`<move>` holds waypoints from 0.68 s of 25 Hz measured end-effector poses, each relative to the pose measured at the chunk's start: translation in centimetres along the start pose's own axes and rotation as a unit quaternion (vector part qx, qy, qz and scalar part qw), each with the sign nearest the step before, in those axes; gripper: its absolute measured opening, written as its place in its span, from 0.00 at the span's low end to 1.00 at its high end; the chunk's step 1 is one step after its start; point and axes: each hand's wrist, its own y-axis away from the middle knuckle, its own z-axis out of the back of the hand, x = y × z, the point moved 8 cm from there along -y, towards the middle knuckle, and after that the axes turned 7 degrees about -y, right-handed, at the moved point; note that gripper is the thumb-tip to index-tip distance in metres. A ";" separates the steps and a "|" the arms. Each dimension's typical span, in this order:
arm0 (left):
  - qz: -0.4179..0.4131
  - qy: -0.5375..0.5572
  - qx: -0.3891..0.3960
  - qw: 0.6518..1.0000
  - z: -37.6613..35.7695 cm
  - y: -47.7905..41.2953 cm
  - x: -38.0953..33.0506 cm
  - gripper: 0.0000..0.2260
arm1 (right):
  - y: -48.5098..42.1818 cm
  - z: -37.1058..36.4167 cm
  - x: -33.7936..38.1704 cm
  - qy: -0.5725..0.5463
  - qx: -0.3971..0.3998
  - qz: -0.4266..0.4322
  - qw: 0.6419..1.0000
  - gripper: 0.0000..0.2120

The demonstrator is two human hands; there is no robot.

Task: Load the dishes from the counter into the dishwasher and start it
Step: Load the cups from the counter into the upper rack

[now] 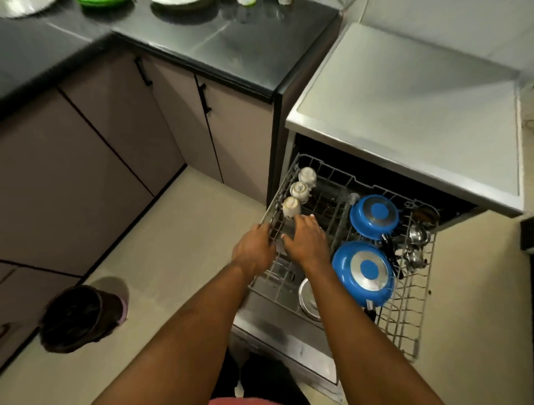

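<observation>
Drawn out of the open dishwasher (404, 115), an upper rack (404, 318) partly loaded: three white cups (291, 206) upturned along its left rail, two blue pans (364, 274) bottom-up at centre right, steel utensils (417, 245) by the right edge. Both forearms stretched forward and down to the rack's front left. Left hand (254, 250) back-up, fingers curled over the left rail, gripping it. Right hand (307, 244) just beside, palm down, fingers loosely spread over the wires, tips near the closest cup; impossible to tell whether anything is held beneath. Farther off, plates (101, 3) on the dark counter (231, 52); a dark bin (83, 318) on the floor at left.
</observation>
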 end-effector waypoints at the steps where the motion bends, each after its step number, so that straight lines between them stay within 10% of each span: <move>1: -0.003 -0.004 -0.012 1.000 1.4 0.7 0.2 0.19 | 0.5 0.6 1.4 0.007 -0.006 0.017 1.000 0.29; 17: -0.053 -0.010 -0.184 0.981 24.4 3.2 10.0 0.24 | 1.0 5.2 25.7 0.036 -0.104 0.144 0.983 0.36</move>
